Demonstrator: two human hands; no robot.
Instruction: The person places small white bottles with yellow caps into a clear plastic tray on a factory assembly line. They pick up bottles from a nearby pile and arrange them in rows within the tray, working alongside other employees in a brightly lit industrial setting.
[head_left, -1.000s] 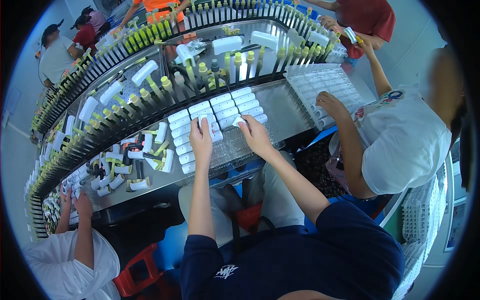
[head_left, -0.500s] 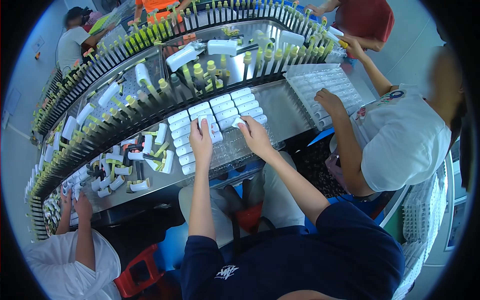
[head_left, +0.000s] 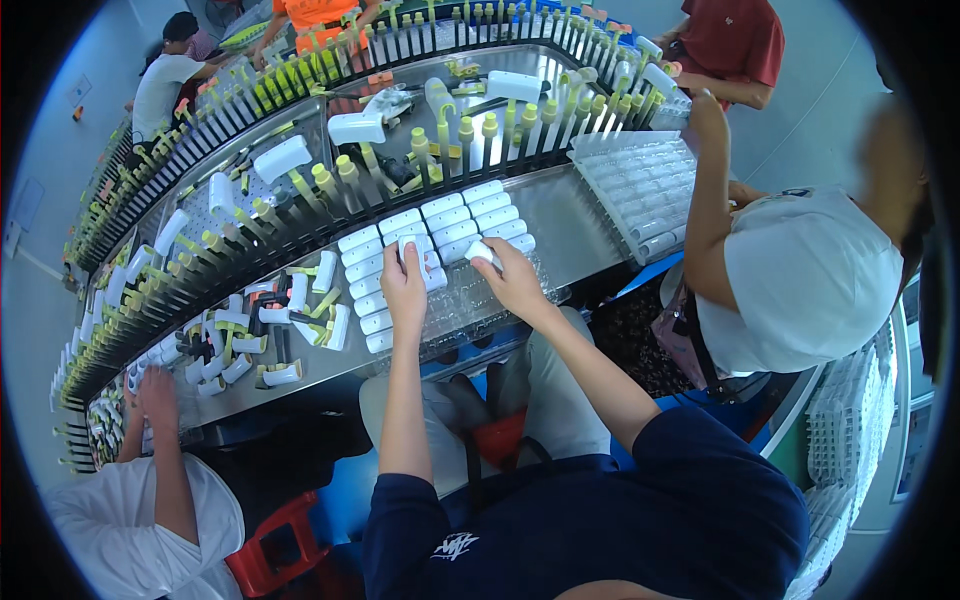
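Note:
My left hand (head_left: 404, 297) is closed on a white plastic housing (head_left: 408, 243), held over the near part of a block of similar parts. To its right, my right hand (head_left: 518, 285) pinches another small white plastic housing (head_left: 479, 251) between thumb and fingers. Rows of rounded white housings (head_left: 446, 217) lie side by side under and beyond both hands. A clear plastic tray (head_left: 465, 312) shows along their near side. The fingers partly cover both held parts.
A peg rack (head_left: 400, 190) carrying yellow-green and white parts curves behind the bench. Loose white-and-green assemblies (head_left: 300, 310) lie left. A clear tray of white parts (head_left: 640, 190) stands right, beside a co-worker in white (head_left: 800, 290). Another co-worker's hands (head_left: 155, 400) are at far left.
The parts on the peg rack have shifted left. The right-hand co-worker's arm has moved from the tray up toward the rack. My hands have hardly moved and keep their hold.

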